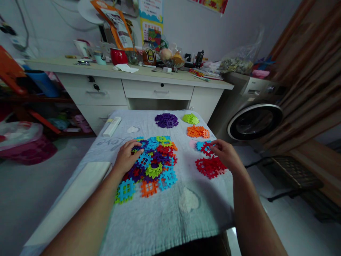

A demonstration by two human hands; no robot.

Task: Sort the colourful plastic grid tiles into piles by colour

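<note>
My left hand [127,156] rests at the left edge of a mixed pile of interlocking plastic pieces [153,154], thumb and forefinger apart beside a purple piece [143,144]. Between the fingertips of my right hand [226,153] is a red interlocking piece [206,148], over a small group of blue pieces [199,145]. Just below it lies a heap of red pieces [209,167]. Orange pieces [197,131], lime-green pieces [190,118] and purple pieces [166,120] form separate heaps farther back.
All the heaps lie on a cloth-covered table [157,227]. A long white box [112,126] sits at its back left. Behind stands a cluttered white desk [157,89], with a washing machine [253,106] to its right. A dark chair [290,174] is at the right.
</note>
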